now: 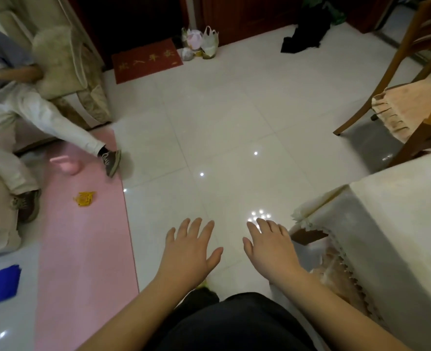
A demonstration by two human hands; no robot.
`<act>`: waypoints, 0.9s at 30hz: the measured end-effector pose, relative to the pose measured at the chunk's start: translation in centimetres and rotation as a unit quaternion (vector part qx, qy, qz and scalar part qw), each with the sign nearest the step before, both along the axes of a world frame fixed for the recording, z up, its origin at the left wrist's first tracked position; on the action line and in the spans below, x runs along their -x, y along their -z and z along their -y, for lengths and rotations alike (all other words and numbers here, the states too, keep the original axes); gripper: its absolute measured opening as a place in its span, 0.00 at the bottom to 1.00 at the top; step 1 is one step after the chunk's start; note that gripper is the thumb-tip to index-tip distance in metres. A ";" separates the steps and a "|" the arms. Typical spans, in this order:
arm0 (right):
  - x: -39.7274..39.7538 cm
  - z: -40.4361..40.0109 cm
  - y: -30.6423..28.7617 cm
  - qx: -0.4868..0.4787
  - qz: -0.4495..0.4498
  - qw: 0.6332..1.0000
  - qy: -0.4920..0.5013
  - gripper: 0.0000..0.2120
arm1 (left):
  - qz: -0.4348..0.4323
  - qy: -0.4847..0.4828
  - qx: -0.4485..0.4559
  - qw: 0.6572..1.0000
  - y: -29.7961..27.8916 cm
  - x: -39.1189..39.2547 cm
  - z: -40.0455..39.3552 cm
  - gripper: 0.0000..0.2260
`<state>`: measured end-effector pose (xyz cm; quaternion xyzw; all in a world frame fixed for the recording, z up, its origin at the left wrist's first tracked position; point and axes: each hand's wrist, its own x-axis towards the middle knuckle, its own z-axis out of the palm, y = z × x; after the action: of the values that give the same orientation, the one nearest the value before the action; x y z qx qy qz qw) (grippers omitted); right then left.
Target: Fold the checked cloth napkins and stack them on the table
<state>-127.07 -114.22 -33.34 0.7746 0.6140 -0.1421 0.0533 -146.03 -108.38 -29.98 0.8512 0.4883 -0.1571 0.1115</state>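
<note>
Room: I look down on a pale tiled floor, glossy with lamp glints.
Fingers: I have my left hand and right hand out before me, palms down, fingers spread wide, gripping nothing and touching nothing.
Table: its cloth-covered corner sits just right of my right hand; the part I can see is bare.
Napkins: I find no checked cloth anywhere in view, so I cannot tell where they lie.
Progress: I judge nothing folded or stacked as far as I can see; the whole job is left, starting with finding the napkins.
Count: two hands, one table, one chair, one pink mat, one red doormat, one blue square, one seated person at left, zero napkins.
</note>
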 end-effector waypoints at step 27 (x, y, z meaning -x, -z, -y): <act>-17.8 -33.4 -1.8 0.028 -0.014 0.972 0.234 0.23 | 0.047 0.211 0.013 0.976 0.1 -23.9 -42.8 0.43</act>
<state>-109.27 -80.86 -31.49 0.8929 0.4119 -0.1788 0.0321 -122.16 -65.54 -30.08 0.9400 0.2899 -0.1429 0.1095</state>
